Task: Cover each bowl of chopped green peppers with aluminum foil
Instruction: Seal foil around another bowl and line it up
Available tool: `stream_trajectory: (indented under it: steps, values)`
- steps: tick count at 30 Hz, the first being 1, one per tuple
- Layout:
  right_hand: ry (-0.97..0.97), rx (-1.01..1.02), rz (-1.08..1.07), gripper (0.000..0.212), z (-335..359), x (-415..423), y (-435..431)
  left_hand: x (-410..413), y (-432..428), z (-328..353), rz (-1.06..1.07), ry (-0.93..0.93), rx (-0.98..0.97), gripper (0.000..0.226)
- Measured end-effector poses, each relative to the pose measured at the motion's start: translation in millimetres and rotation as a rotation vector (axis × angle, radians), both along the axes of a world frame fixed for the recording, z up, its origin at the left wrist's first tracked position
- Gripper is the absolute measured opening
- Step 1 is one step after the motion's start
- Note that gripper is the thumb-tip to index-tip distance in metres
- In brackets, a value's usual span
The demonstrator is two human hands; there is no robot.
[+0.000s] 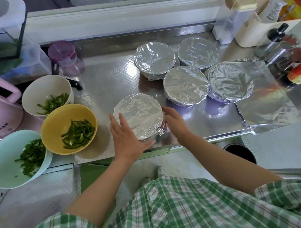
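Steel counter (pixel 105 77) beneath a white window sill (pixel 118 15); near foil-covered bowl (pixel 138 113) at its front edge; left hand (pixel 127 134) flat on it, right hand (pixel 174 121) pressing its rim, fingers nearly straight; four wrapped bowls (pixel 154 58) behind; three uncovered pepper bowls (pixel 55 126) at the left.

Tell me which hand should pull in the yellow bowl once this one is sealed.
Left, likely. The yellow bowl sits just left of the left hand. The right hand is across the foil-covered bowl, nearer the spare foil sheet, so it suits fetching foil.
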State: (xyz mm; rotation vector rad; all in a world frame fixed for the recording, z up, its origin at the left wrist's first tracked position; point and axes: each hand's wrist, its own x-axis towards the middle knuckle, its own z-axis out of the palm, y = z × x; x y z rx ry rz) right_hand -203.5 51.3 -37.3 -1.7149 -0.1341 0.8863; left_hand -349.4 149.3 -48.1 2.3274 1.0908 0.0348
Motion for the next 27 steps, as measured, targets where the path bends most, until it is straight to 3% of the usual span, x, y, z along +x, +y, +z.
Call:
stream_trajectory:
  steps: [5, 16, 22, 27]
  values:
    - [0.029, 0.135, 0.056, 0.038, -13, -17, -12, 3, -2, 4, 0.090, -0.037, -0.040, 0.144]
    - [0.067, 0.295, 0.345, 0.060, -17, -11, -33, 8, -4, 8, 0.045, 0.083, 0.091, 0.144]
    - [0.122, 0.248, 0.245, 0.065, -13, -11, -31, 11, -4, 12, 0.056, 0.095, 0.089, 0.146]
    - [0.079, 0.066, 0.122, 0.029, -24, -20, -30, 11, -5, 12, 0.072, 0.085, 0.092, 0.145]
